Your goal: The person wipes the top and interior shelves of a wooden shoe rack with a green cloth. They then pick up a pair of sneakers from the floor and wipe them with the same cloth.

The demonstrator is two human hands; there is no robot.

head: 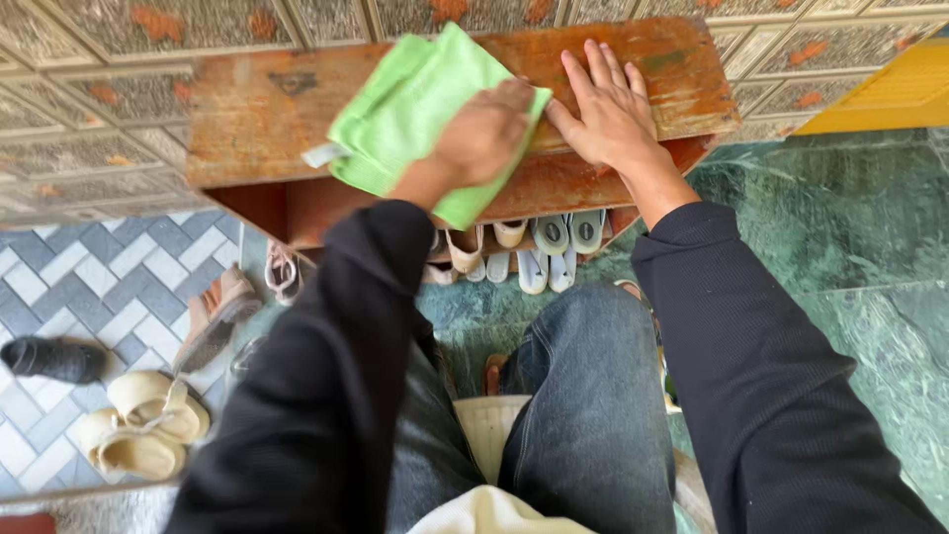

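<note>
I count one green cloth [415, 109], one worn wooden shoe rack [267, 119], two hands, one black shoe [54, 358], one brown shoe [213, 316] and two beige sandals [143, 425] on the floor.

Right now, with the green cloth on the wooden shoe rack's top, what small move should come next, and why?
Probably slide the left hand and its green cloth leftward: the wooden shoe rack top there looks stained and uncovered, while the right hand lies flat, bracing the other side.
</note>
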